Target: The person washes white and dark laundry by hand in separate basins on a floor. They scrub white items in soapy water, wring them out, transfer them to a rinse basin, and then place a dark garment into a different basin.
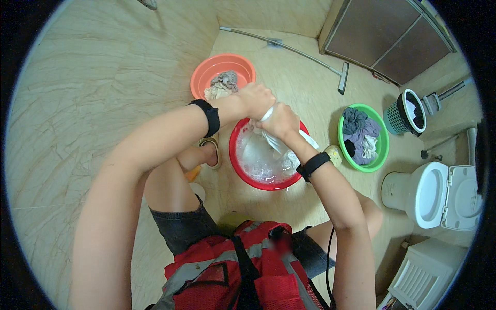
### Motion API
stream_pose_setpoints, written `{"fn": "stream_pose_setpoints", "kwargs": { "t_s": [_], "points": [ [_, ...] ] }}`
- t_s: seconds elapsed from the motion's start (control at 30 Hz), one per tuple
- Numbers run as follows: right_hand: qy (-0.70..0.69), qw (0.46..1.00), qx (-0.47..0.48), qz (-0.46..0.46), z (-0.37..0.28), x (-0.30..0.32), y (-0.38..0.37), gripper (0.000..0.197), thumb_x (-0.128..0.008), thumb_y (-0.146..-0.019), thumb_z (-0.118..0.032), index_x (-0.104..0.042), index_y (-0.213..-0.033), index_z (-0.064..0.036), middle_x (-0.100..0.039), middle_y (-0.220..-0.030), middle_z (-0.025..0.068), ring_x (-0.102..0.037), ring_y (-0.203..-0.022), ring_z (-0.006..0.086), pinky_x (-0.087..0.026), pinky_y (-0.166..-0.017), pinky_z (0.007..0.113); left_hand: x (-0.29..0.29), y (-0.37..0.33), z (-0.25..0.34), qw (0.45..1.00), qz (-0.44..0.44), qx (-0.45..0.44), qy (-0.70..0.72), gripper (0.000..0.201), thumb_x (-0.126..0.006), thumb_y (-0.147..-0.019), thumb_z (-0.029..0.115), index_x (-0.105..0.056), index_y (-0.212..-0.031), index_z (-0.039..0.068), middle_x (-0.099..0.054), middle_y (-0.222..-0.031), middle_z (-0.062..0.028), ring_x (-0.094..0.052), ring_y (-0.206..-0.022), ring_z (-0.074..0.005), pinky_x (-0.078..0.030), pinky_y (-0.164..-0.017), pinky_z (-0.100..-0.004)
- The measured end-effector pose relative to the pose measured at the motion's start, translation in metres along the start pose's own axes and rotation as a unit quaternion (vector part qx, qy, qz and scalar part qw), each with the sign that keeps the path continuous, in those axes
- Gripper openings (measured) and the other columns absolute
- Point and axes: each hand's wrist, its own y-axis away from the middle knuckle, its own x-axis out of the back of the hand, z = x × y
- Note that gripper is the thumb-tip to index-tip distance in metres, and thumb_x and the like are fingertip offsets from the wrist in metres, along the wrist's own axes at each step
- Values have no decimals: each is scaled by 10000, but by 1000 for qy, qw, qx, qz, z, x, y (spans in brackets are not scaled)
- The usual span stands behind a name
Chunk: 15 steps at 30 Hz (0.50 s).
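Note:
Both fists are side by side above a red basin (233, 164) of soapy, foamy water (256, 155). My left hand (254, 101) is closed round a wet white cloth (276, 143). My right hand (280, 122) grips the same cloth just beside it, and a bit of white shows between the two fists. The cloth's lower end hangs down toward the water; whether it touches the surface I cannot tell. Most of the gripped part is hidden inside my fingers.
Beyond my left hand stands an orange basin (197, 77) with grey and cream laundry. A green basin (386, 144) of clothes sits at the right, near a waste basket (397, 117) and a toilet (429, 194). A long-handled squeegee (310, 56) lies on the far floor.

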Motion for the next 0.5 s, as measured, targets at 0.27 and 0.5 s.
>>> {"fn": "stream_pose_setpoints", "kwargs": {
  "t_s": [0.27, 0.5],
  "points": [
    [-152, 984, 88, -40, 47, 1, -21, 463, -761, -528, -319, -656, -856, -10, -654, -890, 184, -637, -840, 292, -504, -764, 367, -2, -15, 4, 993, -3, 6, 116, 362, -642, -670, 175, -569, -993, 28, -635, -885, -191, -626, -861, -342, -505, -736, -402],
    [-415, 871, 166, -202, 33, 24, -13, 657, -723, -535, -75, -493, -1147, -18, -573, -1035, 81, -552, -964, 207, -450, -844, 323, 20, 11, -13, 912, 100, -156, 367, 793, -691, -632, 60, -319, -1331, 77, -289, -1378, -216, -264, -1300, -360, -311, -1029, -428]
  ]
}}
